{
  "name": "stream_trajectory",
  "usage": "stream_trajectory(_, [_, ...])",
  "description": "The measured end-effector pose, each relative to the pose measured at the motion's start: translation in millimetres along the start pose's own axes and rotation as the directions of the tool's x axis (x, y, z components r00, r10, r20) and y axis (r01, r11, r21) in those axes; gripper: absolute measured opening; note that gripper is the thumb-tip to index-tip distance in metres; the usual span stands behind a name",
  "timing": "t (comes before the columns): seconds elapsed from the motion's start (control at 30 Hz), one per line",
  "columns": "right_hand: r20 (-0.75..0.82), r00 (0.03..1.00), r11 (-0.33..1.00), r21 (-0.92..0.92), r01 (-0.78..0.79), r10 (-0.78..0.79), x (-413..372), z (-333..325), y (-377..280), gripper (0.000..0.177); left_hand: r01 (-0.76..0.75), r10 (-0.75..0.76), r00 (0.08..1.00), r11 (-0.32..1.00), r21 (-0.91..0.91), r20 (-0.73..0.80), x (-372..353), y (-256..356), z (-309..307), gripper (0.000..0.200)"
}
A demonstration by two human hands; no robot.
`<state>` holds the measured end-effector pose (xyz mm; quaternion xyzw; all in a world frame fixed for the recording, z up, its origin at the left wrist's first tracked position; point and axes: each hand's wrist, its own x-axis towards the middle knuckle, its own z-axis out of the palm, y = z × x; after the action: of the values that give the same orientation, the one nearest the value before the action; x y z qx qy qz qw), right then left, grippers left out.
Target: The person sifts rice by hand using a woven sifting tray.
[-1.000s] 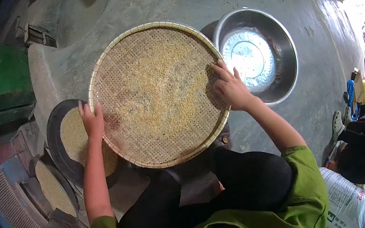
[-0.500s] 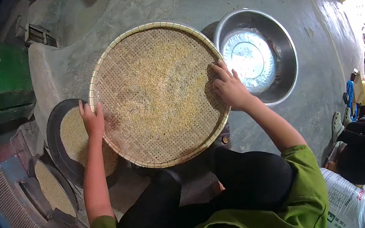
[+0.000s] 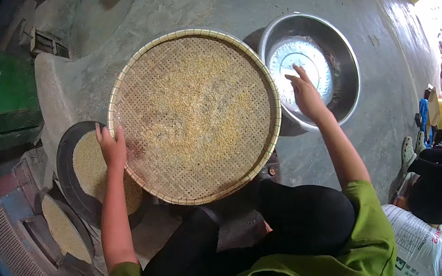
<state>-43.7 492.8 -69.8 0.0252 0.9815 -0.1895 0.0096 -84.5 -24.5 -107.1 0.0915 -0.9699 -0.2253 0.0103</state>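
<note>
My left hand (image 3: 112, 146) grips the left rim of a round woven sieve tray (image 3: 137, 166), with fingers under the edge and the thumb on top. Pale yellow grains (image 3: 200, 107) are spread over the middle of the weave. My right hand (image 3: 306, 91) is off the tray, over the near left part of a large metal basin (image 3: 346, 81). Its thumb and index finger are close together and the other fingers are partly extended; whether something tiny is between them is too small to tell.
Left of the tray is a dark pan (image 3: 65, 154) of grain, with another grain-filled pan (image 3: 64, 228) beside a blue perforated metal panel (image 3: 20, 256). A green metal box (image 3: 0, 93) stands farther left. At right are a white sack (image 3: 419, 240) and a seated person (image 3: 437, 192).
My right hand has let go of the tray's right rim and moved right, over the basin. My left hand remains on the rim.
</note>
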Motion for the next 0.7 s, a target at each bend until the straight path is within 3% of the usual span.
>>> stream_trajectory(0.1, [-0.007,0.993,0.951,0.287,0.114,-0.117,2,-9,-51,0.023,-0.011,0.011,1.0,1.0,0.014,0.003,-1,-1,1,0.04])
stream_trajectory(0.23, [0.057,0.975,0.965,0.163,0.203,-0.215,11,15,-73,0.021,-0.017,0.017,1.0,1.0,0.014,-0.007,-2,0,0,0.041])
stream_trajectory(0.3, [0.129,0.984,0.993,0.027,0.118,-0.12,14,20,-85,0.02,-0.019,0.019,1.0,1.0,0.013,-0.003,-1,-1,1,0.042])
stream_trajectory(0.4, [0.133,0.986,0.993,-0.054,0.109,-0.101,14,27,-94,0.02,-0.035,0.035,0.999,0.999,0.002,-0.005,1,-8,4,0.041])
stream_trajectory(0.7, [0.151,0.981,0.983,-0.12,0.14,-0.121,14,35,-88,0.014,-0.02,0.02,1.0,1.0,-0.003,0.003,-1,-2,1,0.041])
